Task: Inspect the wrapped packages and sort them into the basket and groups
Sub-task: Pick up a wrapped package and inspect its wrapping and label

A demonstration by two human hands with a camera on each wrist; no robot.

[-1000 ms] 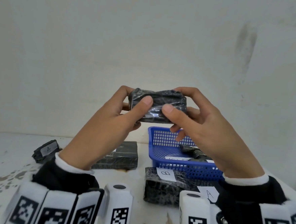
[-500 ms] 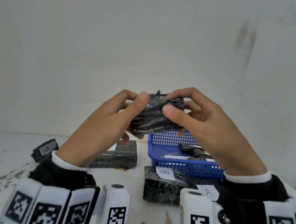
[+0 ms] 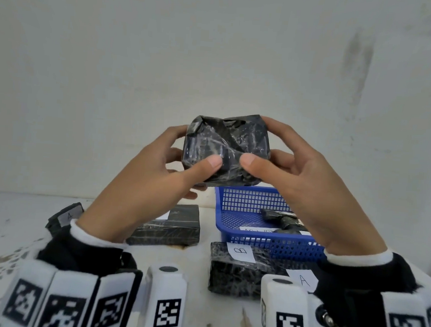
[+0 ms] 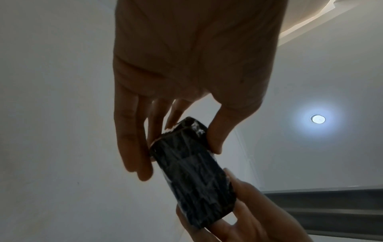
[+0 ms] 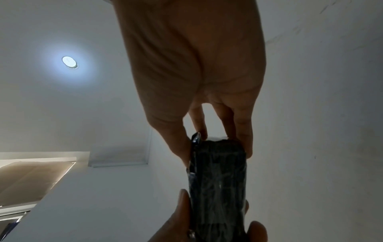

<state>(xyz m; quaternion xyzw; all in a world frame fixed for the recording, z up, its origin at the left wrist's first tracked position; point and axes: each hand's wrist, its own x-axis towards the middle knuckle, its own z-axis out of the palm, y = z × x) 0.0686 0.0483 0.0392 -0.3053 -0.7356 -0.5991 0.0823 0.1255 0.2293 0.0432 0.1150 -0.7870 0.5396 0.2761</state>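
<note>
The left hand (image 3: 141,181) and the right hand (image 3: 307,185) pinch a black wrapped package (image 3: 227,150) between thumbs and fingers, one at each end, holding it in the air above the white table (image 3: 199,313) and the blue basket (image 3: 246,211). Crumpled black wrapped pieces (image 3: 282,220) lie in the basket. A package labelled B (image 3: 237,269) lies in front of the basket, a flat black package (image 3: 171,226) to its left.
</note>
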